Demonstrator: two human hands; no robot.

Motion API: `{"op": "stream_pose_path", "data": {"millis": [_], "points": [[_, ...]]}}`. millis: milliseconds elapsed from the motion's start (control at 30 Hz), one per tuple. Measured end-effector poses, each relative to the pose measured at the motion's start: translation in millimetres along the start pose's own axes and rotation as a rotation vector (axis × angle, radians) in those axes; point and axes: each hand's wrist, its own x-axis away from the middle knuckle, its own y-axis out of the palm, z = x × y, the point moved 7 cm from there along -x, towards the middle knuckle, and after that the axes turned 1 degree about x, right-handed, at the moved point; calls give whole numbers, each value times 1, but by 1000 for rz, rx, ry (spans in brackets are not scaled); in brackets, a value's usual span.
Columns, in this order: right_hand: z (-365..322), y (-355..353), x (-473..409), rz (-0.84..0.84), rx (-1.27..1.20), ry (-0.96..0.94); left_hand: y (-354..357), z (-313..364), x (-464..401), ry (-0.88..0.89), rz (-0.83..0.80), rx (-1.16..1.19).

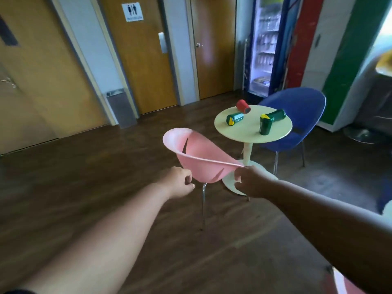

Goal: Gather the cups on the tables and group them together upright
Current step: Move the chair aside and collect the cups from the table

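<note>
Both bare forearms reach forward over the dark wood floor (84,166). At their ends, the left hand (180,182) has its fingers loosely curled just under the near edge of the pink chair (197,158), beside the shell; whether it actually touches is hard to tell, and it holds nothing I can make out. The right hand (251,181) pinches the chair's rim at its near right tip, thumb and fingers closed on the thin edge.

That pink chair stands on slim metal legs, its back toward the person, just in front of the round pale table (252,132). On the tabletop are four cups. A red cup (242,106) lies on its side at the far edge, slightly overhanging the rim. A green cup with a yellow lid (234,119) lies on its side toward the left. Another green cup (276,115) lies tipped over on the right, and touching its near end, an upright green cup (266,124) stands close to the near right edge.

A blue chair (297,115) sits tucked against the table's far right side. Left of the table, the floor runs open to the wooden doors (148,60) and a metal bin (119,107) against the wall. A lit drinks fridge (266,45) stands behind the table.
</note>
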Motion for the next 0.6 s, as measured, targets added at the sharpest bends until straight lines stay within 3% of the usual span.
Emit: {"op": "stream_pose_path", "data": {"millis": [267,600], "points": [[42,5,-57,-28,-61,170,-11,9,-95,132,-77,23],[144,-37,-128,13,-4,137,-14,84,-217,159,-88,20]]}}
